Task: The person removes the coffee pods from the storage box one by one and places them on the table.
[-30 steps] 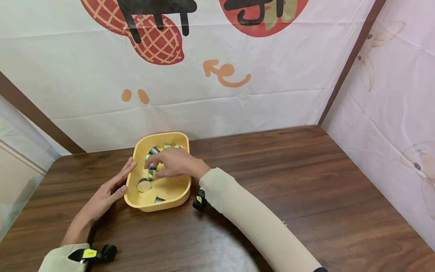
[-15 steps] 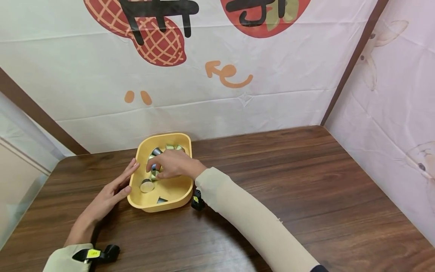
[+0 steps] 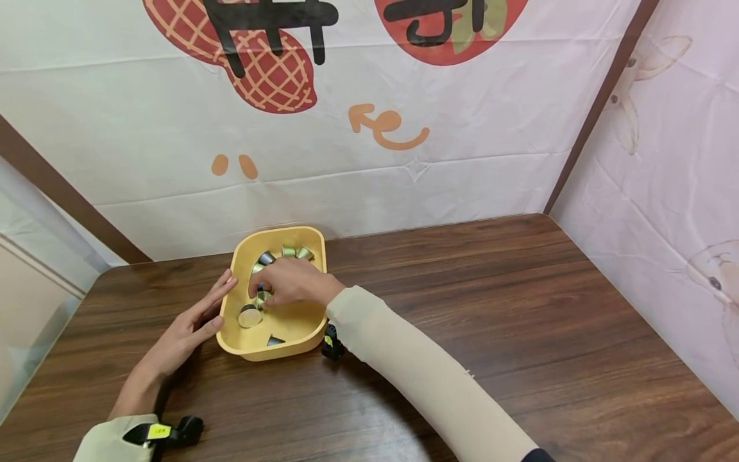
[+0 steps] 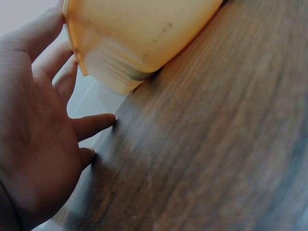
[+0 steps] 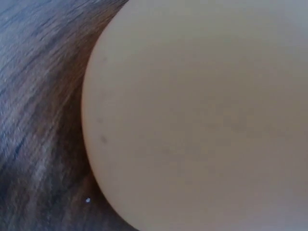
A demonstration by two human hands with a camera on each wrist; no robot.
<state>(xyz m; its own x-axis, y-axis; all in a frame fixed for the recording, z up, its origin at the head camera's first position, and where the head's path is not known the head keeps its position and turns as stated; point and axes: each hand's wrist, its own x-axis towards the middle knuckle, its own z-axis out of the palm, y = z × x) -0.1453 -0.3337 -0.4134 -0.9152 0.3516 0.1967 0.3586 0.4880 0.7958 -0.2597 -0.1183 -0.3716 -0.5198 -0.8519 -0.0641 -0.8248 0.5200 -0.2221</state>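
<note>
A yellow tub (image 3: 300, 321) holds several small coffee capsules. My right hand (image 3: 291, 280) reaches down into it, thumb and fingers bent around a blue capsule (image 3: 261, 287) that is mostly hidden; I cannot tell if they grip it. Just below the fingertips lies a green capsule (image 3: 263, 299), and beside that a dark one with its pale lid (image 3: 250, 317) showing. My left hand (image 3: 187, 327) rests straight fingers against the tub's left rim. In the left wrist view those fingers (image 4: 50, 62) touch the rim from outside.
More capsules lie in the tub: a dark one (image 3: 267, 258) and two green ones (image 3: 288, 251) at the back, another dark one (image 3: 274, 340) at the front. The brown wooden table (image 3: 491, 308) meets a printed white cloth (image 3: 358, 199) behind the tub.
My right hand has closed in and sunk slightly over the blue capsule, uncovering more of the back green ones. The left hand stays at the rim. The view shifted a little early on.
</note>
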